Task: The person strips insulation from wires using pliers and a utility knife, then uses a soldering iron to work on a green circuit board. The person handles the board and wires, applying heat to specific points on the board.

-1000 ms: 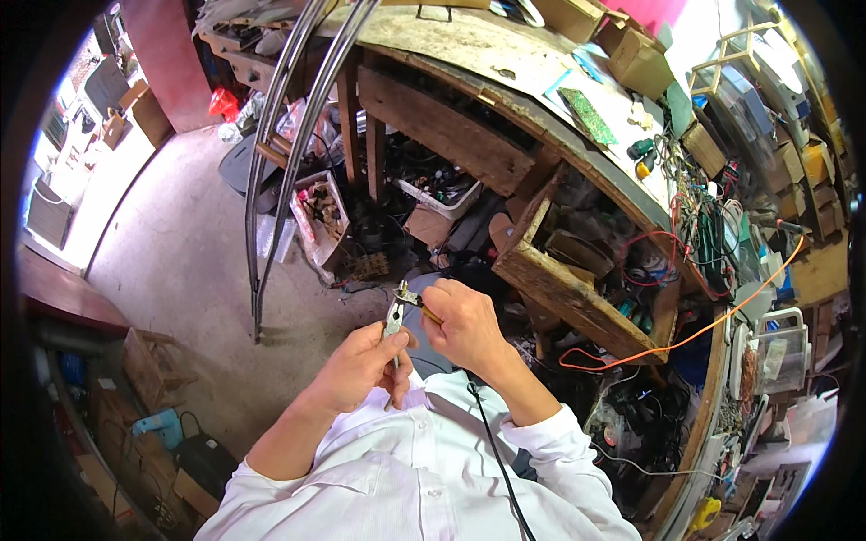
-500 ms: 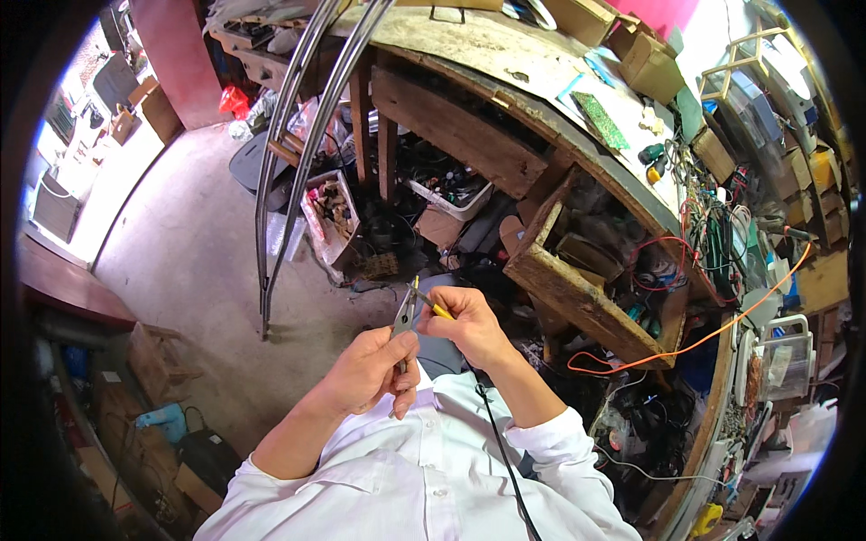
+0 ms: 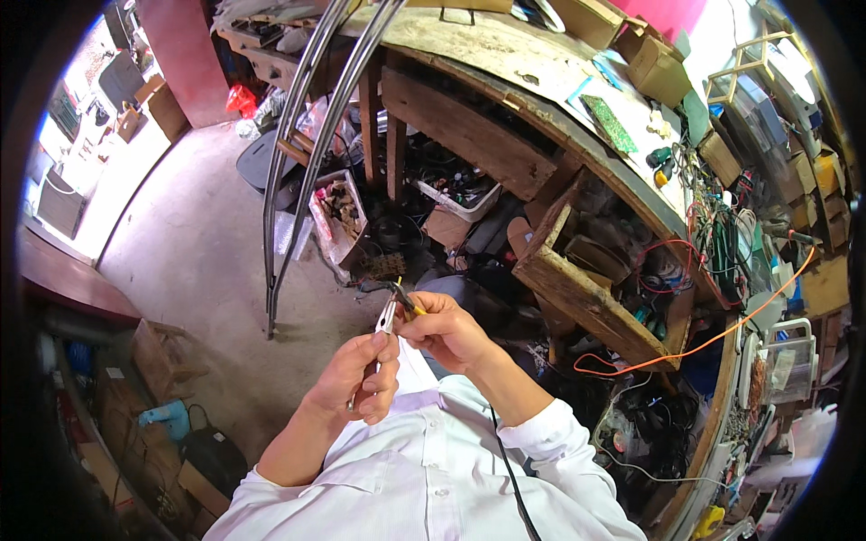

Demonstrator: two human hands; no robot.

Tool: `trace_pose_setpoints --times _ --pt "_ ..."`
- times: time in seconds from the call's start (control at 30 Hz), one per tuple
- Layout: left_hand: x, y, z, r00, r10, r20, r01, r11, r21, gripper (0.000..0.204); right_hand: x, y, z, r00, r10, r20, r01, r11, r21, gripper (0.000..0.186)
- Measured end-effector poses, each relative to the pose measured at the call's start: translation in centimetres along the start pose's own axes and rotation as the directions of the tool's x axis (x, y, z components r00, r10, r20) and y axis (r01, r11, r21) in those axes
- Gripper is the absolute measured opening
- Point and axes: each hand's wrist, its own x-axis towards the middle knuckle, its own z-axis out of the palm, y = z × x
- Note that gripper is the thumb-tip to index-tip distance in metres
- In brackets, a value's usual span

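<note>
In front of my chest, my left hand (image 3: 361,371) is closed around metal pliers (image 3: 387,317), whose grey jaws point up and away from me. My right hand (image 3: 449,332) pinches a thin tool with a yellow grip (image 3: 418,310) and a dark end, set against the tip of the pliers. A small yellow tip (image 3: 399,281) shows just above the jaws; its kind is too small to tell. Below my right wrist, a black cable (image 3: 508,469) hangs down across my white shirt. Whether its upper end reaches my fingers is hidden.
A wooden workbench (image 3: 505,56) curves ahead, with an open wooden drawer (image 3: 586,293) jutting out at right. Two bent metal rails (image 3: 293,158) stand ahead on the left. Tangled wires (image 3: 722,239) and an orange cord (image 3: 722,336) lie at right. A box of scraps (image 3: 341,221) sits on the floor.
Both hands have shifted slightly left, and the pliers have turned more upright. The dark end of the yellow-gripped tool now sits closer to the jaws. The view has moved a little.
</note>
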Motion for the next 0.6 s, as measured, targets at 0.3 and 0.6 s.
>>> trace_pose_setpoints --times 0.3,0.6 --pt "-0.3 -1.7 1.3 0.977 -0.005 -0.212 0.027 0.995 0.097 0.034 2.8 -0.5 -1.2 0.975 -0.075 -0.211 0.064 0.996 -0.054 0.011" --pt "0.0 -1.3 0.1 0.99 0.072 -0.118 -0.072 0.997 0.01 0.034 1.1 -0.1 -0.4 0.987 -0.111 -0.119 0.091 0.983 -0.159 0.013"
